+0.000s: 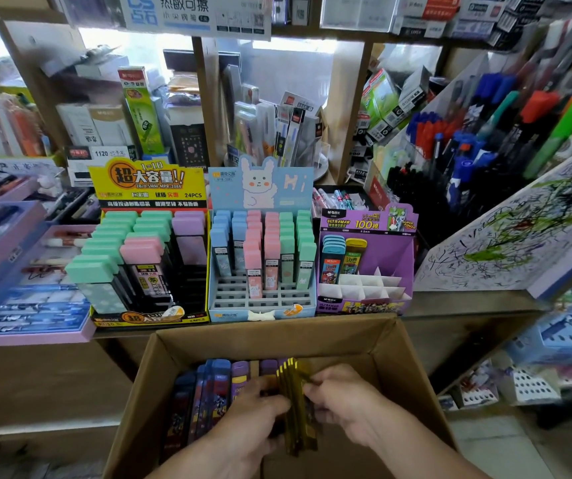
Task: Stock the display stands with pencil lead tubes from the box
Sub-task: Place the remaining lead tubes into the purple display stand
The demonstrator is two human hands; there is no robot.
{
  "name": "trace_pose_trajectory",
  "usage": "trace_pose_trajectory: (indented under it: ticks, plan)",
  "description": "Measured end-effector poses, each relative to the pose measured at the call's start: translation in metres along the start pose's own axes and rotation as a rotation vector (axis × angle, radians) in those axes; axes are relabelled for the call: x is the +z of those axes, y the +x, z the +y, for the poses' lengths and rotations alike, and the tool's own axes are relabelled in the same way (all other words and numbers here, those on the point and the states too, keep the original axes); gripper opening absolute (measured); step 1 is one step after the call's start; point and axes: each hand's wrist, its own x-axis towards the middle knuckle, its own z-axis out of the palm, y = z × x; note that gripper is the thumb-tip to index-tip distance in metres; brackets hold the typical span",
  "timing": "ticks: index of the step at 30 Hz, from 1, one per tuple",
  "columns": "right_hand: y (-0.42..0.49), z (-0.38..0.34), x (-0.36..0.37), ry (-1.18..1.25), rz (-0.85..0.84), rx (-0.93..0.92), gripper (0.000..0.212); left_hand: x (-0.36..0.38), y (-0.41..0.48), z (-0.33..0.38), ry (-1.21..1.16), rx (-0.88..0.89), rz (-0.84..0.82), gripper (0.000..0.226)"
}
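Note:
An open cardboard box [395, 361] sits at the bottom centre, below the shelf edge. Inside it stand blue and purple lead tubes [208, 392] in rows at the left. Both hands are inside the box around a stack of yellow lead tubes [295, 402]. My left hand [253, 413] grips the stack from the left, my right hand [343, 399] from the right. On the shelf stand three displays: a yellow stand [146, 319] with green, pink and purple tubes, a blue bunny stand [260, 305], partly filled, and a purple stand [367, 305] holding a few tubes at its back left.
Pen trays [18, 305] lie on the shelf to the left. A slanted scribble board [519, 236] and racks of pens [467, 143] stand to the right. Packaged stationery fills the shelves behind the stands.

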Motion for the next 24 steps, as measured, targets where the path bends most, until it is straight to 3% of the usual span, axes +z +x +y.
trace_pose_trajectory:
  ticks: [10, 20, 24]
  plan:
    - [-0.007, -0.005, 0.002, 0.042, -0.029, 0.008, 0.013, -0.002, 0.009, -0.002, -0.06, -0.007, 0.029, 0.028]
    - [-0.014, -0.01, -0.007, 0.301, -0.173, -0.038, 0.015, 0.003, 0.001, 0.008, -0.229, 0.112, 0.076, 0.017]
    - [-0.018, -0.016, -0.011, 0.378, -0.24, -0.068, 0.021, 0.005, -0.011, 0.021, -0.182, 0.066, 0.016, 0.03]
